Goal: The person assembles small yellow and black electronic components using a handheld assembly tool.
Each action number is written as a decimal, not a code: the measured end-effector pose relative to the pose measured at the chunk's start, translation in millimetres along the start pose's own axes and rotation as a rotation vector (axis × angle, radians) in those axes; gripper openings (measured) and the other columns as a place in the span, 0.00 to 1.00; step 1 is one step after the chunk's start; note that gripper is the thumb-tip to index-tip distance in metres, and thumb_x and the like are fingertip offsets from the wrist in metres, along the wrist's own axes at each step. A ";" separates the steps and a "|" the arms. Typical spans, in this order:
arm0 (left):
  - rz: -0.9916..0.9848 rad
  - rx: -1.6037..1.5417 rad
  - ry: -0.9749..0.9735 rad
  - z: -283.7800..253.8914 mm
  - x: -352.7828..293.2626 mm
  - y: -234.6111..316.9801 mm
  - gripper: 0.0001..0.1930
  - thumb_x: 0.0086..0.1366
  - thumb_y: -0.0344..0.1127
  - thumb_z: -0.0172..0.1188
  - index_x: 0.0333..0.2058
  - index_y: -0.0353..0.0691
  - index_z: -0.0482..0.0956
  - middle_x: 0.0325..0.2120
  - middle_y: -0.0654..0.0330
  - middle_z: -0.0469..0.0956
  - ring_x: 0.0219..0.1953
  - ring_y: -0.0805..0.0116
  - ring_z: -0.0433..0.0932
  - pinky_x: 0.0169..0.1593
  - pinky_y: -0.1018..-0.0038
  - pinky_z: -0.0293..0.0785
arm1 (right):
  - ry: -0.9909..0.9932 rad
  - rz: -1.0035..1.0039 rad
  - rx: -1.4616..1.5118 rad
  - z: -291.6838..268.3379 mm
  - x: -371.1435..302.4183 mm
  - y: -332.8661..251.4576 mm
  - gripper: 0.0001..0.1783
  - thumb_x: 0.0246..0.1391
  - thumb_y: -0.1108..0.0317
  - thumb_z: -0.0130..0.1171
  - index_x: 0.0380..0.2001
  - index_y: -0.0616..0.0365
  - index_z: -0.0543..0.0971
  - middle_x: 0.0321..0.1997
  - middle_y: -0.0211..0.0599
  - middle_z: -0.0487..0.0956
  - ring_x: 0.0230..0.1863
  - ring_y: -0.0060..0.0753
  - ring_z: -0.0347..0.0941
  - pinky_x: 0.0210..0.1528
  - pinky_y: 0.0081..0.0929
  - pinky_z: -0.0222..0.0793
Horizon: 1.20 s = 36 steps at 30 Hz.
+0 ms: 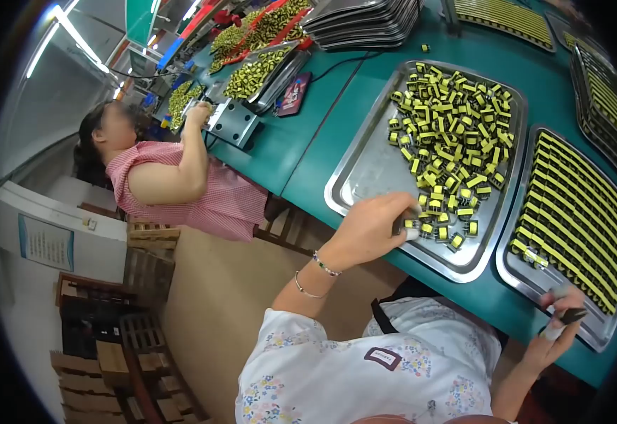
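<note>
A metal tray (pixel 365 166) holds a loose heap of small yellow-and-black coil components (pixel 457 134). At its near left corner my left hand (pixel 373 230) reaches in, thumb and forefinger closed around one coil component (pixel 411 224). White and dark coverings show on its fingertips. On the right, a second metal tray (pixel 517 265) carries the same components in neat slanting rows (pixel 577 212). My right hand (pixel 557 332) is at this tray's near edge with fingers curled and thumb wrapped in white. Something dark shows at its fingertips; whether it is a held piece or a finger covering is unclear.
Both trays rest on a green table (pixel 322 169). More filled trays (pixel 608 106) stand at the far right, and stacked trays (pixel 361 25) at the back. One loose component (pixel 425 48) lies beyond the heap. Another person (pixel 181 169) works at the left beside a metal block (pixel 234 124).
</note>
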<state>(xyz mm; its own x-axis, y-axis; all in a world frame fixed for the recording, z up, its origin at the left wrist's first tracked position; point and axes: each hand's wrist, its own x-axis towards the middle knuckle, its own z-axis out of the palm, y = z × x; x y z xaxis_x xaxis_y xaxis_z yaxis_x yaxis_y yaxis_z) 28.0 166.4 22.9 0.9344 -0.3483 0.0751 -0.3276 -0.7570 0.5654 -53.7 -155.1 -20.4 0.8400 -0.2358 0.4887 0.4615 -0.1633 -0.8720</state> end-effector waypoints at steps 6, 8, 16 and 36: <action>0.014 0.110 0.036 -0.6 -0.8 -10.7 0.16 0.48 0.22 0.59 0.39 0.40 0.74 0.29 0.59 0.75 0.30 0.62 0.75 0.34 0.71 0.72 | -0.454 0.120 -0.048 21.7 -8.4 3.0 0.18 0.55 0.54 0.55 0.32 0.60 0.70 0.30 0.38 0.70 0.29 0.32 0.65 0.30 0.26 0.60; 0.060 0.103 0.018 -1.7 3.6 -14.5 0.17 0.47 0.21 0.59 0.38 0.39 0.74 0.27 0.58 0.73 0.29 0.61 0.75 0.34 0.69 0.72 | -0.551 -0.130 -0.115 26.9 -3.1 4.6 0.15 0.47 0.61 0.61 0.31 0.61 0.72 0.27 0.41 0.72 0.26 0.40 0.68 0.28 0.31 0.63; -0.060 -0.147 0.168 -12.8 6.6 -22.8 0.18 0.52 0.22 0.60 0.44 0.37 0.75 0.32 0.63 0.75 0.30 0.73 0.71 0.35 0.77 0.69 | -0.478 -0.025 -0.086 26.5 -0.3 -3.0 0.13 0.44 0.66 0.62 0.32 0.61 0.75 0.26 0.39 0.72 0.26 0.39 0.68 0.29 0.30 0.63; -0.113 -1.441 -0.131 81.7 15.3 98.2 0.24 0.60 0.40 0.64 0.50 0.31 0.70 0.40 0.55 0.77 0.30 0.80 0.68 0.34 0.83 0.64 | -0.303 -0.024 -0.389 8.0 17.4 -20.3 0.16 0.39 0.70 0.63 0.35 0.60 0.76 0.31 0.39 0.75 0.32 0.43 0.70 0.35 0.33 0.65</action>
<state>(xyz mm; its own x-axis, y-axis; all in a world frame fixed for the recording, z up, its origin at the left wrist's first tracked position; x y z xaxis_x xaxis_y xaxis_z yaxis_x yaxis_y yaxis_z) -1.3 41.5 12.5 0.9001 -0.4322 -0.0546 0.2419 0.3918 0.8877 -46.2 -148.2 5.6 0.9021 0.0520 0.4283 0.3897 -0.5242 -0.7572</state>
